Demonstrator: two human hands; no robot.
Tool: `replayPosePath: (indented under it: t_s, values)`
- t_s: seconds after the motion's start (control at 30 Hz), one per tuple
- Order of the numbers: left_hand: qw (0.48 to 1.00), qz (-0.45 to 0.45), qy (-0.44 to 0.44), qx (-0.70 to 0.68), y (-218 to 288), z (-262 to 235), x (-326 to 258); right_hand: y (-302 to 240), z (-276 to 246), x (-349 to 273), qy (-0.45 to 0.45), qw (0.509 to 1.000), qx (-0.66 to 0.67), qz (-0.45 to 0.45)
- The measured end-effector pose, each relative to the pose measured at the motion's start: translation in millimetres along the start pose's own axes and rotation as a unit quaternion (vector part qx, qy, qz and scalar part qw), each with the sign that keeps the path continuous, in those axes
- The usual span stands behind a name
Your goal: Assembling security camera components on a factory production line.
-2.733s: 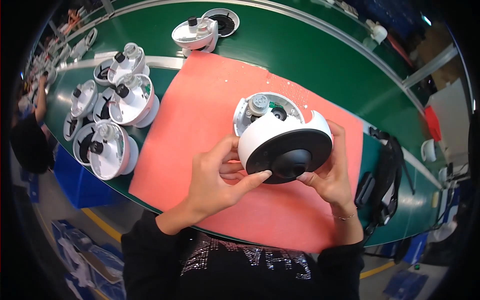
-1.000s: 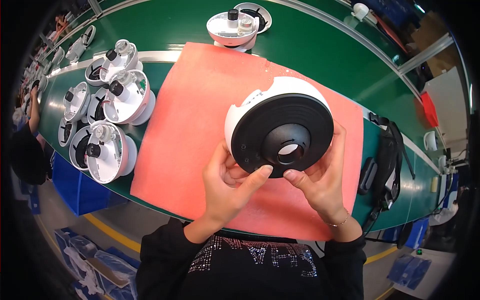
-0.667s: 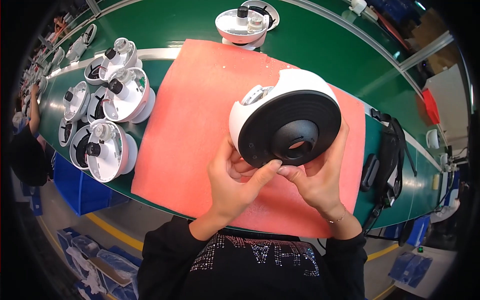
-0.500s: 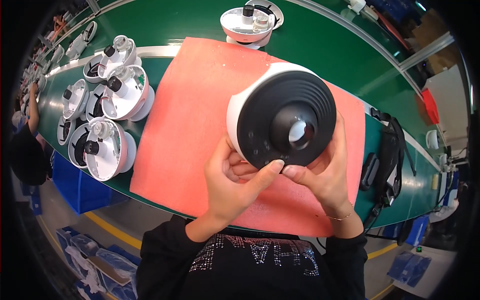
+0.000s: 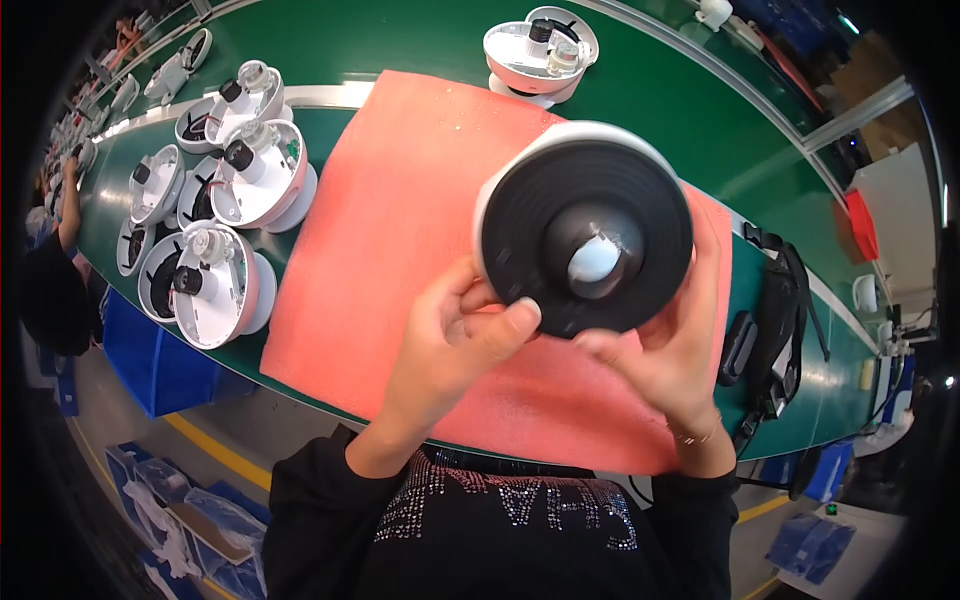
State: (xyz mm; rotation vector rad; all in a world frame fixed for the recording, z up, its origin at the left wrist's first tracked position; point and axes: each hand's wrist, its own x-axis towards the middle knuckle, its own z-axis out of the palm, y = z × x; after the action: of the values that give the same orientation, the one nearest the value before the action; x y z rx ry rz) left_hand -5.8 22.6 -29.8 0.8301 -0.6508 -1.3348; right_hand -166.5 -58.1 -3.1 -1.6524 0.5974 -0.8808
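Both hands (image 5: 460, 345) (fingers curled) around dome housing (image 5: 585, 235)

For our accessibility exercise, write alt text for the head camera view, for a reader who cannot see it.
Two bare hands, left hand and right hand, hold up a round white dome housing with a black ringed face above a pink mat on a green workbench. Open white housings sit in a cluster at the left.

pink mat (image 5: 400, 200) | open white housings (image 5: 215, 285) left | black bag (image 5: 780, 310) right
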Motion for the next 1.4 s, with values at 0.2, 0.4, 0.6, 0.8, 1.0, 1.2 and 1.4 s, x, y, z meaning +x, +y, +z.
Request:
replayPosePath:
  t_s: [0.2, 0.4, 0.6, 0.8, 1.0, 1.2, 1.4]
  values:
    - [0.999, 0.044, -0.003, -0.006, -37.5, -33.9, -9.3, 6.0, 18.5, -24.8, 0.034, 0.932, -0.28, -0.227]
    - [0.999, 0.036, 0.033, -0.02, -40.5, -38.4, -3.3, 8.3, 5.8, -30.3, -0.06, 0.948, -0.216, -0.227]
    - [0.996, 0.029, -0.017, 0.087, -33.1, -59.1, -7.1, 13.4, -38.0, 2.6, -0.026, 0.992, -0.112, -0.06]
    - [0.919, 0.067, -0.098, 0.375, 3.2, -19.1, -15.7, 59.6, -34.9, 5.0, -0.064, 0.965, 0.074, 0.245]
    - [0.912, 0.031, -0.11, 0.394, 19.1, -10.8, -18.8, 34.1, -45.0, -21.5, -0.098, 0.959, 0.07, 0.256]
    - [0.918, 0.009, -0.06, 0.391, 28.5, -1.5, -7.0, -11.9, -56.2, -8.8, -0.068, 0.987, -0.018, 0.147]
    - [0.865, 0.075, -0.077, 0.491, 41.9, -11.1, 13.8, -12.2, -55.3, 16.5, -0.16, 0.969, -0.149, 0.11]
